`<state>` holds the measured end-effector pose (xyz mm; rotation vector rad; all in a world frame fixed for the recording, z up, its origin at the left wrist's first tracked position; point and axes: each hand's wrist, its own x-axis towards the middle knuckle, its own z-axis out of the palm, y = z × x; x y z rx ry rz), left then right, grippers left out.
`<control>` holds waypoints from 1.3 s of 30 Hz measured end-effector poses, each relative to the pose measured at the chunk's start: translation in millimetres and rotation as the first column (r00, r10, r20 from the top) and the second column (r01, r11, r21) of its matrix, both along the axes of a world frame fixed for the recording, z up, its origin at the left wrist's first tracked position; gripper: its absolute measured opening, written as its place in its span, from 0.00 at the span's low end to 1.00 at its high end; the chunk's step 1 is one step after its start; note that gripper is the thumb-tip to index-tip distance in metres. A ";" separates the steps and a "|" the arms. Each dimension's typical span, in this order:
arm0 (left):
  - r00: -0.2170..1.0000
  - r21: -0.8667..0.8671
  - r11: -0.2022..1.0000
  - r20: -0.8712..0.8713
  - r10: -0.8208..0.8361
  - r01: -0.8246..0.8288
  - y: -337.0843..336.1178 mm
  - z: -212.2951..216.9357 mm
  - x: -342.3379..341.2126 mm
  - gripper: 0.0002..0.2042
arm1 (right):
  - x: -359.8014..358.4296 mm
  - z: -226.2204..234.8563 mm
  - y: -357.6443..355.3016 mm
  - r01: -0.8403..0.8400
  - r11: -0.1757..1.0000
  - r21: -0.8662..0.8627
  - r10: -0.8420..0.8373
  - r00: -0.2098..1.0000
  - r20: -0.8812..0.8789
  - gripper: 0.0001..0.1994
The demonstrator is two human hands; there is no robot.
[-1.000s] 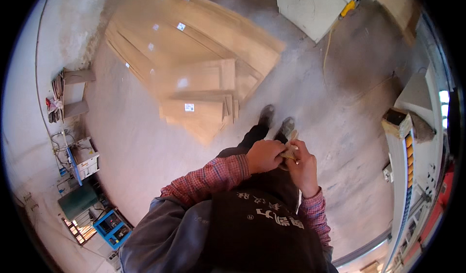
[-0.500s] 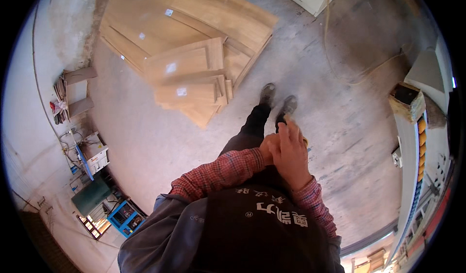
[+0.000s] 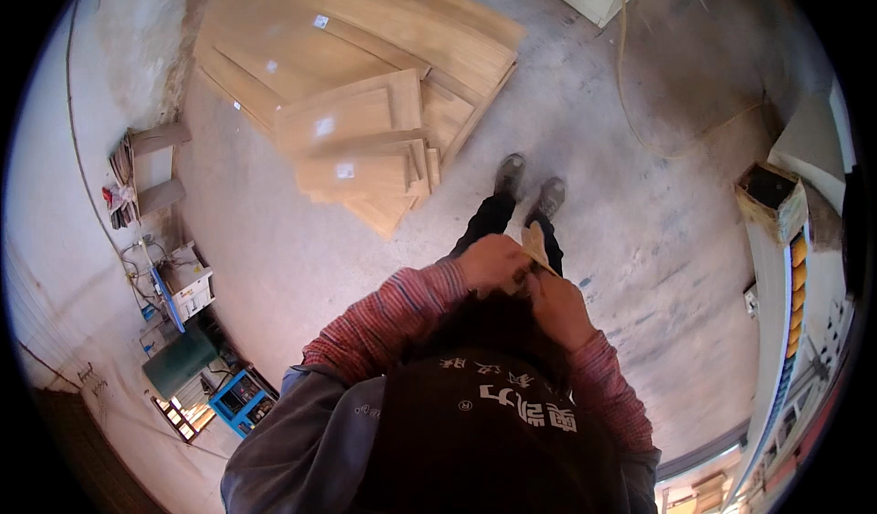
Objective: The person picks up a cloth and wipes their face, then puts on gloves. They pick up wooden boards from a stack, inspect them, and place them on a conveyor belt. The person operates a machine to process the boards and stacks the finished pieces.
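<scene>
Fingers (image 3: 517, 260): curled inward on both hands, meeting at centre of frame, right of the middle line. Tips partly hidden; which hand bears the grip, and how firmly either closes, cannot be told.

Left hand (image 3: 490, 263): back uppermost, knuckles bent, against the left side of the pale piece.

Right hand (image 3: 560, 313): lower and to the right, fingertips raised to the lower end of the same piece.

Step, as judged: two-handed handling of the small piece, close in front of the body. A further move calls for a sure pinch by one hand, leaving the other free to adjust.

Pale piece (image 3: 535, 239): one, between the hands at centre of frame, its upper end standing clear above the fingers. Cream to tan, thin-looking, narrow, tapered toward the top; a lighter edge slants down toward the right hand. Lower part covered. Material and kind too small to tell.

Sleeves (image 3: 388, 311): red check, one to each forearm.

Apron (image 3: 438, 441): dark, pale lettering, lower centre.

Shoes (image 3: 550, 198): a dark pair, above the hands.

Boards (image 3: 365, 55): light brown, overlapping stack, upper left to upper centre, white labels (image 3: 344, 170) on several.

Hose (image 3: 627, 112): yellowish, curving over the floor, upper right.
</scene>
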<state>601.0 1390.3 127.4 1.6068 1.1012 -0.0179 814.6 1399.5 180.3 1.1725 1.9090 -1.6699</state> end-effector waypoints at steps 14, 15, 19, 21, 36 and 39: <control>0.988 0.098 0.988 -0.110 -0.106 0.117 -39.7 33.1 38.6 0.13 | -18.4 -96.3 -11.0 0.694 0.638 -0.335 -0.744 0.442 -0.500 0.18; 0.996 0.174 0.983 -0.072 -0.044 0.056 -40.1 24.4 33.4 0.13 | -19.0 -98.1 -3.9 0.549 0.827 -0.119 -0.536 0.706 -0.462 0.18; 0.999 0.155 0.987 -0.010 0.053 -0.051 -39.9 17.2 35.0 0.14 | -35.7 -123.6 -6.6 0.010 0.991 0.131 0.040 0.926 -0.375 0.22; 1.000 0.172 0.985 -0.003 -0.018 0.019 -46.9 16.8 46.5 0.16 | -30.3 -162.6 -28.8 -0.147 0.969 0.198 0.209 0.915 -0.345 0.21; 0.953 -0.059 0.960 -0.112 -0.280 0.275 -31.3 64.4 66.2 0.12 | -36.9 -23.7 32.0 0.043 0.818 0.573 0.273 0.848 -0.454 0.20; 0.959 -0.011 0.966 -0.122 -0.257 0.258 -34.8 65.1 77.0 0.09 | -33.5 -9.2 34.0 0.091 0.798 0.595 0.221 0.875 -0.430 0.20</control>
